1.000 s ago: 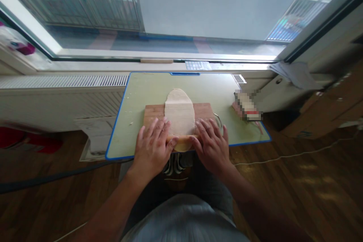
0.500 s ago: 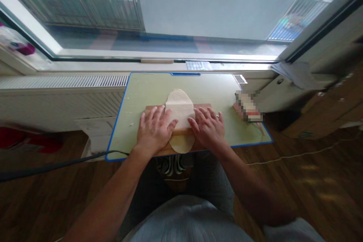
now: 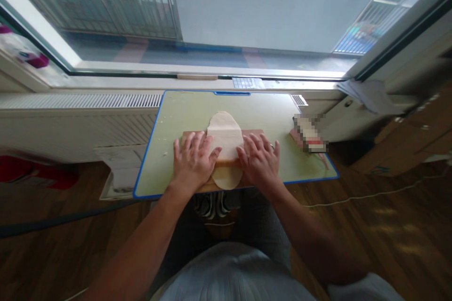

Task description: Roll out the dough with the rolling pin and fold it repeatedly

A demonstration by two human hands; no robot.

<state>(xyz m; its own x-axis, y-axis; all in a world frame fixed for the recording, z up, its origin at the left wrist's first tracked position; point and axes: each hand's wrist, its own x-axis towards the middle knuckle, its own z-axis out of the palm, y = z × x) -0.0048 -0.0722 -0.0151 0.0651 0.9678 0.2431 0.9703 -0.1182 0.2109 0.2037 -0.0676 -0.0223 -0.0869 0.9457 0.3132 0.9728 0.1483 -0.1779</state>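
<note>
We see a window (image 3: 261, 9) behind the work, with a gridded sheet (image 3: 247, 83) on its sill (image 3: 303, 84). A white radiator (image 3: 88, 101) stands below at the left, near a red object (image 3: 38, 174); papers (image 3: 367, 91) and a cardboard box (image 3: 406, 143) occupy the right. On the green board (image 3: 275, 113), a pixelated item (image 3: 309, 134), unreadable to us, lies at the right rim, the nearest obstacle on that side. A metal ring (image 3: 272, 146) shows in part behind the right fingers.

We locate the dough sheet (image 3: 225, 138) on a wooden board (image 3: 253, 131), between the left grip (image 3: 192, 162) and the right grip (image 3: 260, 159). A rolling pin (image 3: 228, 162) crosses the lower part of the dough; both palms lie over its ends, fingers extended forward and spread rather than wrapped round it. The thumbs point inward, near the dough's sides.

We note that the dough's rounded near end comes close to the near blue edge, while its far end passes beyond the wooden board. Green surface extends from there to the far rim, leaving room forward. At the left, a strip with pale flecks (image 3: 165, 154) separates the left grip from the rim.
</note>
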